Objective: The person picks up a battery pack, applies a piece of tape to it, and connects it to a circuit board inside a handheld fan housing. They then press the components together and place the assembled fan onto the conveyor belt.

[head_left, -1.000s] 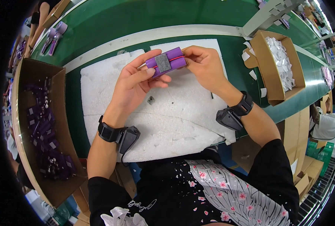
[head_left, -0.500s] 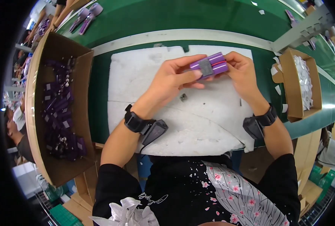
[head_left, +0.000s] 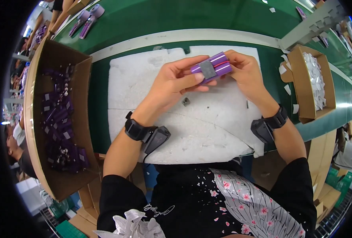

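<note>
A purple battery pack (head_left: 222, 70), made of cylindrical cells side by side, is held above a white foam board (head_left: 144, 91). Around its middle lies a grey patch, and a red wire runs along the groove between cells. My left hand (head_left: 180, 79) grips the pack's left end, thumb on top near the grey patch and fingers beneath. At the right end, my right hand (head_left: 245, 71) has its thumb and fingers closed at the pack's edge and the wire; its fingertips are partly hidden. A small dark metallic piece (head_left: 186, 102) rests on the foam below the left hand.
On the left stands a cardboard box (head_left: 89, 119) of purple battery packs. A smaller carton (head_left: 330, 85) at the right holds white pieces. Beyond a pale rail (head_left: 184, 35), more purple packs (head_left: 88, 27) lie on the green belt (head_left: 207, 16). A grey metal post (head_left: 302, 33) stands far right.
The view has shifted slightly, so most things sit a little further left. Both hands keep their hold on the battery pack, with hardly any change in grip.
</note>
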A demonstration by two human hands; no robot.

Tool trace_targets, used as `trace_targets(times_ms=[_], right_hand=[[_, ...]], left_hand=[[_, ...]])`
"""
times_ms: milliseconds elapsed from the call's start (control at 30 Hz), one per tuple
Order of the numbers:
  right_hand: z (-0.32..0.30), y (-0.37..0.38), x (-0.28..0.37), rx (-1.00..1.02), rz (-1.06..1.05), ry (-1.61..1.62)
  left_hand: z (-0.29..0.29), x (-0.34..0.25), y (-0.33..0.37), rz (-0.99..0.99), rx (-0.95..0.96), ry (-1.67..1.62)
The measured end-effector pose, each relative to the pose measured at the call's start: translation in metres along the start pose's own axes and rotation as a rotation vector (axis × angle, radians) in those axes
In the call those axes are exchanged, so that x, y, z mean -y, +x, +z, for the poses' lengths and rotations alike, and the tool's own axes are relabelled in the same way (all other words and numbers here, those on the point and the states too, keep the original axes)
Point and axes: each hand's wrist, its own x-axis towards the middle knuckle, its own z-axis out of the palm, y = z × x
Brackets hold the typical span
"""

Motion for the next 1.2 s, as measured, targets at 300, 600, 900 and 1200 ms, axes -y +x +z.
trace_targets(times_ms=[300,600,900,1200], right_hand=[[0.0055,0.0007,0.0008,0.018,0.015,-0.035],[0.0051,0.0054,-0.0017,-0.078,0.054,0.092],[0.0004,0.0058,-0.003,-0.04,0.083,0.027],[0.0053,0.0031,0.0021,-0.017,0.058,0.014]], left_hand=[[-0.0043,0.0021,0.0032,0.051,-0.117,0.022],[-0.0028,0.0036,0.0048,0.104,-0.205,0.17],[-0.0037,0.0019,0.004,0.09,-0.182,0.189],[-0.0071,0.005,0.0025,0.142,-0.058,0.041]])
